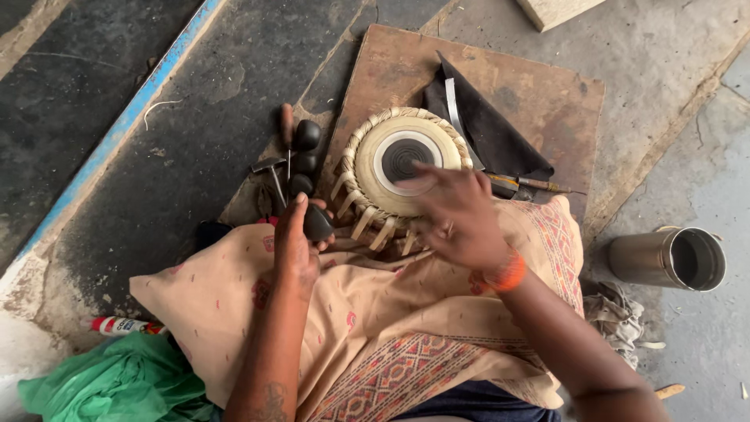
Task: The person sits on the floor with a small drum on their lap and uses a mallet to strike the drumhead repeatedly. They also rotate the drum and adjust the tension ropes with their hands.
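A small hand drum [381, 173] with a cream skin, a dark round centre patch and pale lacing straps stands upright against my lap. My right hand [457, 215] lies flat on its skin, fingers spread and blurred, just below the dark patch. My left hand [297, 238] is closed on a smooth black stone [318, 223] beside the drum's left side. A tan patterned cloth [391, 320] covers my lap beneath both hands.
Two more black stones [305, 134] and a small hammer [273, 173] lie left of the drum. A wooden board [516, 78] holds a dark cloth [484, 129] and a chisel-like tool [531, 184]. A steel cup [672, 258] lies on its side at right; a green bag [117, 383] sits bottom left.
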